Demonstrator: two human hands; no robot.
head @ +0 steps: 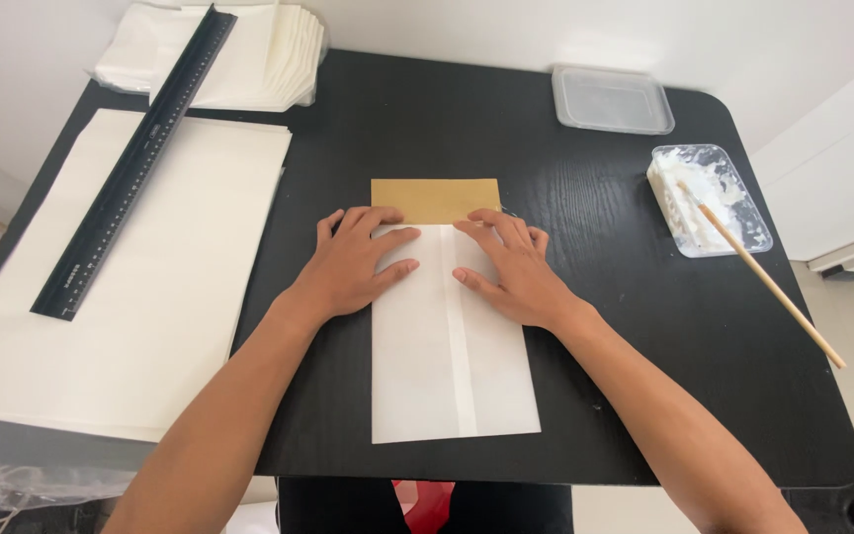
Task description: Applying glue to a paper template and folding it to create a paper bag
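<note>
My forearms come in from the bottom edge, bare to the elbow, and meet over a folded white paper sleeve [452,366] that lies flat in the middle of the black table [595,297]. The sleeve is a tall rectangle of thin, slightly translucent paper with a narrow overlapped seam running down its centre. My left hand [353,265] lies palm down on its upper left part, fingers spread and flat; my right hand [514,269] lies the same way on the upper right, fingertips angled toward the seam. Neither hand grips anything: both are open and pressing on the paper. A tan card [435,199], matte and stiff-looking, sticks out from under the top edge of the sleeve, just past my fingertips. The table has a dark wood-grain finish and rounded far corners. To my left a large sheet of cream paper [150,326] covers that side, with a long black ruler [135,163] lying diagonally across it, and a stack of white paper [269,59] sits at the far left corner. To my right stands a clear plastic tray of white paste [709,198] with a thin wooden stick [783,297] resting in it and slanting off over the table. A clear plastic lid [613,99] sits near the far edge. Around the table the walls and floor are pale.
</note>
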